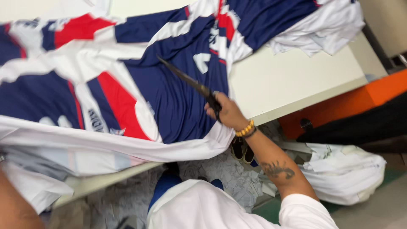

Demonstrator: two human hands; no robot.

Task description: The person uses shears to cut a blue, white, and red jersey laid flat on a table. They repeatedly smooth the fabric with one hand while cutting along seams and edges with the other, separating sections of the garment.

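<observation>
The printed fabric (127, 76) spread over the table is a patchwork of deep navy panels, bright red wedges and broad white bands, with small white marks scattered on the navy, and its hanging lower edge is plain white. The scissors (186, 80) are black, the wrist beside them wears a yellow bead bracelet (245, 129) next to a thin black band, and the forearm carries a dark tattoo (277, 169) above a white sleeve (309, 212). The table (292, 76) is cream, a box (339, 106) beside it is orange, and white scraps (347, 169) lie on a green floor.
</observation>
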